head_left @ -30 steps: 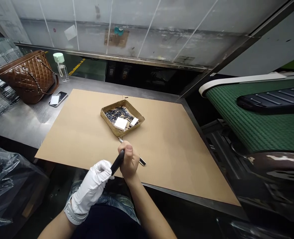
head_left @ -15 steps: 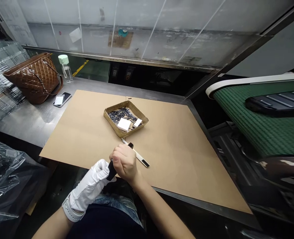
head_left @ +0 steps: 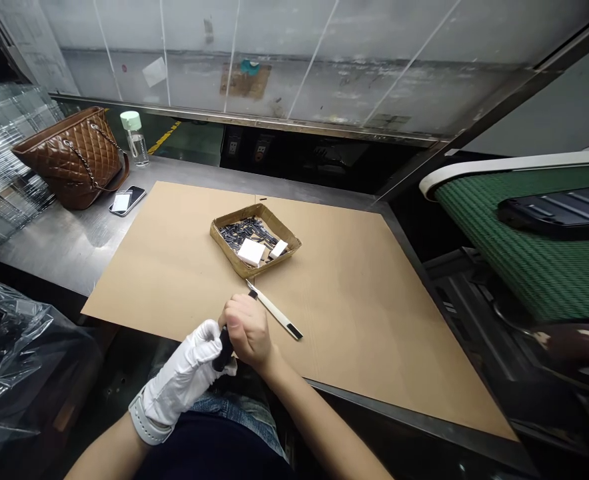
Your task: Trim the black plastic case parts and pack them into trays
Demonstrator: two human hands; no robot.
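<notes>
My left hand (head_left: 197, 353), in a white glove, is closed around the lower end of a dark elongated piece (head_left: 223, 350). Bare and fisted, my right hand (head_left: 247, 330) wraps the same piece farther up, with its black tip showing above the fist. The fingers hide most of the piece, so its exact kind cannot be made out. Just beyond my right hand lies a white craft knife (head_left: 277, 312) with a black end, flat on the cardboard sheet (head_left: 354, 300). Past the knife, a shallow cardboard tray (head_left: 232, 265) holds many small black pieces and two white blocks (head_left: 251, 252).
On the metal table (head_left: 74, 250) at the left stand a brown quilted handbag (head_left: 82, 157) and a bottle (head_left: 137, 143), with a phone (head_left: 127, 201) beside them. A green conveyor belt (head_left: 534, 247) carrying a black part (head_left: 564, 210) runs at the right. Plastic-covered goods (head_left: 19, 360) sit lower left.
The dark piece's tip has shifted left and down slightly, and now sticks out less above my right fist. Both hands keep their hold. The whole view has moved a little.
</notes>
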